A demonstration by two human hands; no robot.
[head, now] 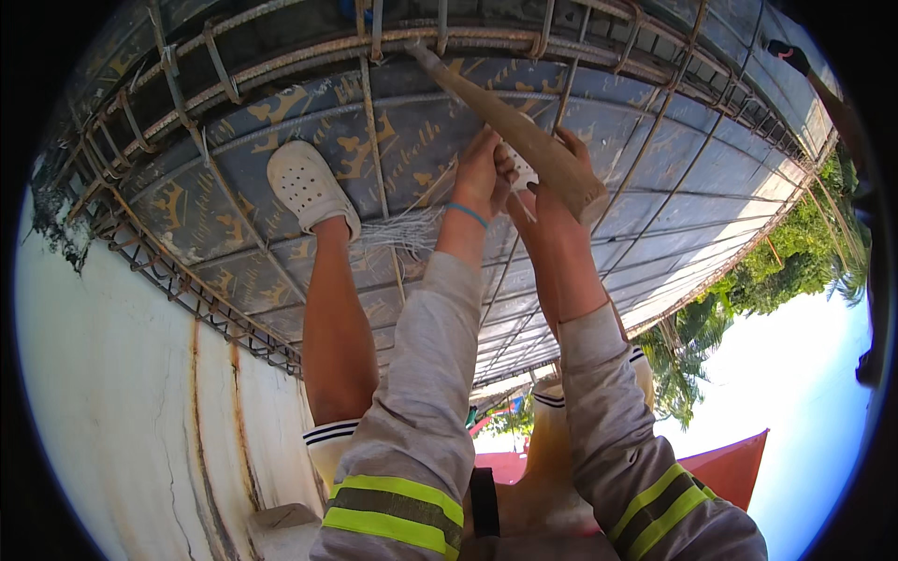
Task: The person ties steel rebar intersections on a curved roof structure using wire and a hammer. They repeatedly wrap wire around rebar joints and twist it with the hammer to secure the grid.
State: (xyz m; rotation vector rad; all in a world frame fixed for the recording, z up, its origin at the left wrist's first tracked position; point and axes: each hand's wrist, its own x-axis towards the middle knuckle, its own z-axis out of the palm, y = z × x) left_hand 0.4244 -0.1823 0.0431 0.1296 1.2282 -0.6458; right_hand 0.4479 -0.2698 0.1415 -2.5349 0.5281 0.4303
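Note:
My left hand (480, 168), with a blue band at the wrist, has its fingers curled close to my right hand; whether it pinches a wire is hidden. A long tapered wooden stick (508, 130) crosses my right hand (561, 179), which appears closed around its thick end. The thin end reaches the rusty rebar (316, 52) of the beam cage. Below and left of my left hand, a loose bundle of thin tie wires (403, 231) lies on the rebar grid (375, 151), over dark printed formwork panels (273, 182).
My foot in a white clog (309, 182) stands among the bars; the other clog (515, 158) is partly behind my hands. Beam cages run along the top and left, beside a stained white wall (126, 393). Another person's gloved hand (789, 56) shows at the upper right.

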